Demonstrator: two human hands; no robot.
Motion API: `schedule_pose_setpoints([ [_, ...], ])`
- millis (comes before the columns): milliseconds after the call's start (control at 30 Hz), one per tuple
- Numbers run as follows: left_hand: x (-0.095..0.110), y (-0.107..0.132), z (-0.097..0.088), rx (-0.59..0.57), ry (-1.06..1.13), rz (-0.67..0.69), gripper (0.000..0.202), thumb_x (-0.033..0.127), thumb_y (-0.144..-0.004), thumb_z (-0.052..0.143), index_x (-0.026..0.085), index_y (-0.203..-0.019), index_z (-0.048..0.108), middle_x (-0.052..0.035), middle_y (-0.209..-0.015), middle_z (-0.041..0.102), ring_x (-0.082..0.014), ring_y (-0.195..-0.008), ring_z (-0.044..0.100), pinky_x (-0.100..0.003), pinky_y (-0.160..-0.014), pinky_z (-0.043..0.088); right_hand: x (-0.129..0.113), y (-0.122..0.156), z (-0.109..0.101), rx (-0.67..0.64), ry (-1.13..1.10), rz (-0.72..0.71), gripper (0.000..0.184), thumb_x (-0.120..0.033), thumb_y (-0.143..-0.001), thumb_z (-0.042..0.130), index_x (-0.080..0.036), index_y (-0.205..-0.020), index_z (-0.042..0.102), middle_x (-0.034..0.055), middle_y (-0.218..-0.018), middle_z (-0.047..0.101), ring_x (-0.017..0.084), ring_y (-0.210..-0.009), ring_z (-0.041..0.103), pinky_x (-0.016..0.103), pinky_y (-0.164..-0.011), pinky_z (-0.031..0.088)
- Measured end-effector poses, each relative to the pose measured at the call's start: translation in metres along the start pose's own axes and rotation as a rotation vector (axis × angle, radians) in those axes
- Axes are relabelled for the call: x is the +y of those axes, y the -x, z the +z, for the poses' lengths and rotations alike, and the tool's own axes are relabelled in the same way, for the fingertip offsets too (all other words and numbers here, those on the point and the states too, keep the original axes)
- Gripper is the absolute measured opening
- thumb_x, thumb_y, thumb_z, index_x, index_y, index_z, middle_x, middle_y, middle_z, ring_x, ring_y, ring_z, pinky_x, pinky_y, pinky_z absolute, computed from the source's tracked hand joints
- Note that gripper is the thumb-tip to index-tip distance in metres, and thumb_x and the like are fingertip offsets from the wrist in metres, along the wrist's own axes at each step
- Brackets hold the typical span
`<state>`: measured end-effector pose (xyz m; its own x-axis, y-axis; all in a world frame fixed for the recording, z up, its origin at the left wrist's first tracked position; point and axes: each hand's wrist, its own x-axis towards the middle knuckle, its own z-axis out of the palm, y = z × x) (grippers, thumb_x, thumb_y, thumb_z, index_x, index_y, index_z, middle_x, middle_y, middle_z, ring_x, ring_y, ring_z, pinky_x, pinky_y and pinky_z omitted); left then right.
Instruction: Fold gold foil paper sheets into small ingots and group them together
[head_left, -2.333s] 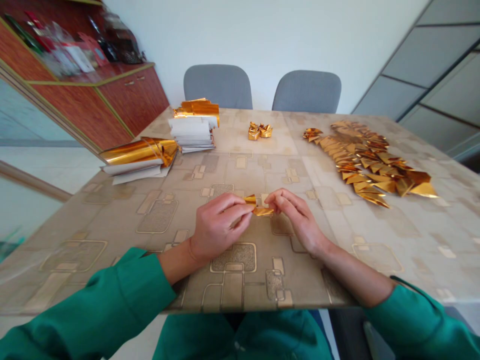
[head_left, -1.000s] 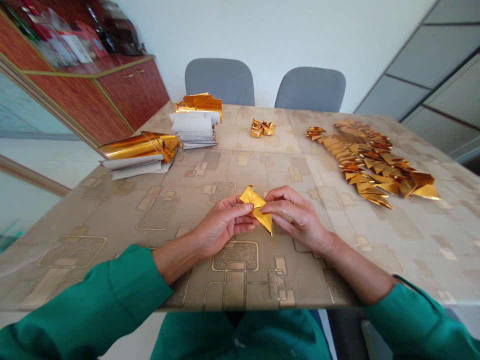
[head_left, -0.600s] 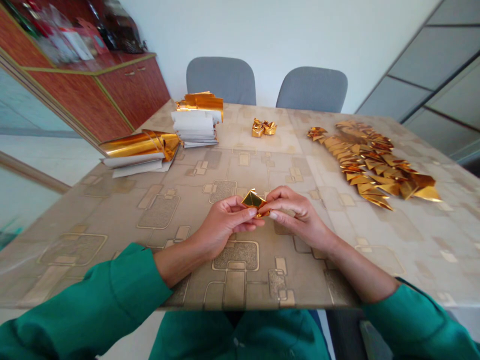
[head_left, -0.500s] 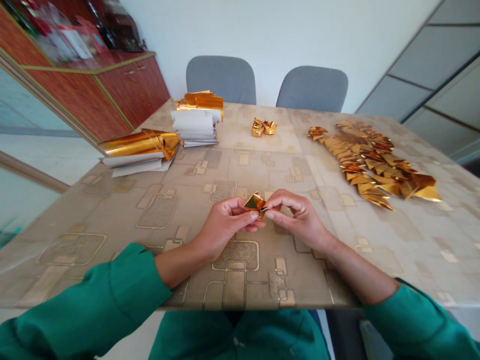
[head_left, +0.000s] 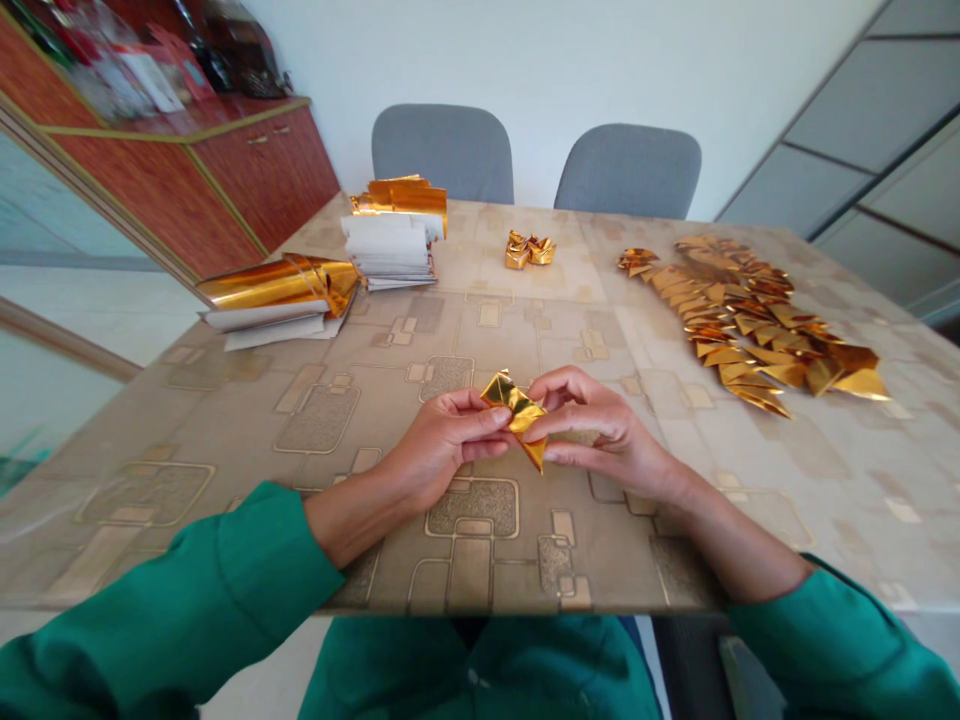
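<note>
A small folded piece of gold foil paper [head_left: 517,405] is held between both hands above the near middle of the table. My left hand [head_left: 446,440] pinches its left side, thumb on top and fingers beneath. On the other side, my right hand [head_left: 600,425] has its fingers and thumb around the right part, where a pointed corner hangs toward me. Beyond the hands stand a few finished-looking folded gold foil shapes [head_left: 529,250]. To the right lies a big spread of pointed folded gold pieces [head_left: 742,315], overlapping in rows.
At the left, a stack of pale-backed sheets [head_left: 390,250] and a curled bundle of gold foil sheets [head_left: 281,285] rest on the patterned tablecloth [head_left: 315,540]. Two grey chairs [head_left: 442,150] stand behind the table. A reddish wooden cabinet [head_left: 262,185] is at the far left.
The gold foil piece now shows a longer, flatter face, with a point toward me. My right hand has opened its grip wider and shifted slightly right; my left hand stays nearly in place.
</note>
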<state>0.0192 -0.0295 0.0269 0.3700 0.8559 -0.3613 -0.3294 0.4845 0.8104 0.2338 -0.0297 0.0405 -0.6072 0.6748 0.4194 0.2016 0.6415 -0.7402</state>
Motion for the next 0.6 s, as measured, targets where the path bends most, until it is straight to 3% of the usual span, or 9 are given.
schedule_pose_setpoints([
  [100,-0.0011,0.0011,0.0005,-0.016,-0.02,-0.026,0.021,0.019,-0.068,0.083,0.012,-0.075,0.066,-0.0016,-0.072,0.072,-0.009,-0.063,0.069,-0.016,-0.061,0.057,0.0001,-0.0009,0.001,-0.015,0.011,0.009,0.009,-0.03,-0.088,0.068,-0.025,-0.092,0.075,0.0054,-0.104,0.059,0.017,-0.094,0.058,0.036,-0.081,0.052],
  [200,-0.0057,0.0014,0.0017,-0.007,-0.003,0.01,0.022,0.02,-0.068,0.084,0.012,-0.075,0.064,-0.0018,-0.073,0.073,-0.0105,-0.066,0.071,-0.016,-0.062,0.057,0.0012,-0.001,0.0071,0.076,-0.035,0.069,0.015,-0.03,-0.09,0.065,-0.022,-0.08,0.071,0.0036,-0.095,0.062,0.014,-0.085,0.06,0.032,-0.076,0.051],
  [300,-0.0073,0.0003,0.0023,0.027,0.024,0.06,0.019,0.019,-0.071,0.082,0.013,-0.079,0.065,-0.0021,-0.075,0.073,-0.011,-0.068,0.072,-0.015,-0.061,0.057,0.0025,-0.0002,0.0083,0.161,-0.098,0.104,0.012,-0.028,-0.094,0.059,-0.022,-0.092,0.07,0.0029,-0.094,0.066,0.014,-0.084,0.062,0.031,-0.076,0.051],
  [400,-0.0047,-0.002,0.0013,0.066,0.052,0.021,0.015,0.014,-0.073,0.079,0.012,-0.081,0.066,-0.0031,-0.079,0.074,-0.0097,-0.066,0.071,-0.014,-0.06,0.056,0.0033,0.0005,0.0031,0.207,-0.04,0.087,0.021,-0.021,-0.098,0.049,-0.026,-0.11,0.066,0.0049,-0.108,0.065,0.016,-0.099,0.061,0.034,-0.085,0.051],
  [500,-0.0022,-0.0039,-0.0008,0.049,0.094,-0.033,0.013,0.011,-0.075,0.076,0.012,-0.084,0.068,-0.0025,-0.08,0.073,-0.008,-0.063,0.069,-0.014,-0.058,0.056,0.0039,0.0003,0.0004,0.125,0.089,0.015,0.03,-0.015,-0.093,0.055,-0.027,-0.119,0.062,0.0069,-0.12,0.06,0.02,-0.112,0.057,0.039,-0.091,0.051],
  [600,-0.0027,-0.0035,-0.0017,-0.007,0.115,-0.063,0.013,0.011,-0.075,0.075,0.013,-0.086,0.069,-0.0014,-0.077,0.072,-0.0081,-0.062,0.069,-0.014,-0.059,0.057,0.0041,-0.0004,0.0027,0.032,0.107,-0.019,0.022,-0.016,-0.091,0.06,-0.026,-0.11,0.065,0.0069,-0.122,0.057,0.018,-0.102,0.059,0.04,-0.089,0.052],
])
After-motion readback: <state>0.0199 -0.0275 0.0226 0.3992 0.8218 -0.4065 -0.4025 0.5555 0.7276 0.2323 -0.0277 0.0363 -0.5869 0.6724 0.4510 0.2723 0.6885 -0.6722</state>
